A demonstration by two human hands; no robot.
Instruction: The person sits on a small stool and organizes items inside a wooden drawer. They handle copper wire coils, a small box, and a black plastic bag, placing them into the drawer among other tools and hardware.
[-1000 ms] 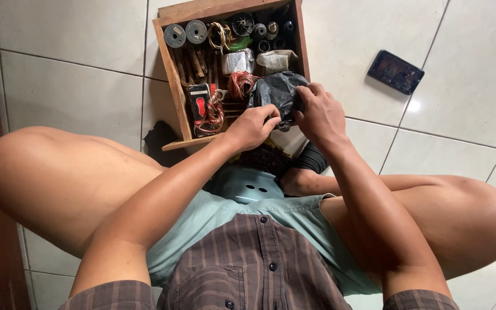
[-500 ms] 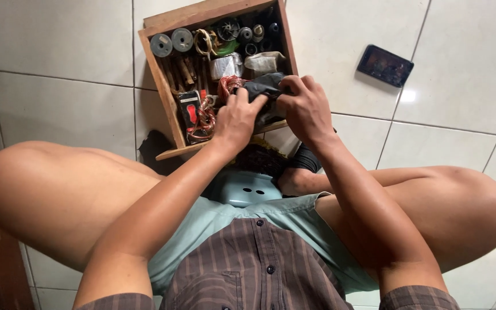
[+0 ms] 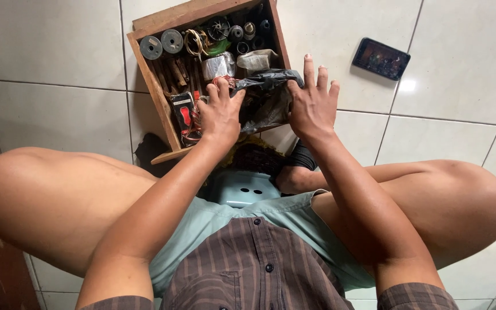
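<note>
Bright daylight, sharp focus, glare spot on floor tile (image 3: 407, 86)

A person sits on a white tiled floor (image 3: 58, 51), left hand (image 3: 220, 112) and right hand (image 3: 312, 103) pulling open a crumpled black plastic bag (image 3: 265, 95) over a wooden box (image 3: 147, 86) of metal spools and copper wire. A dark rectangular phone (image 3: 380, 58) lies nearby.
</note>
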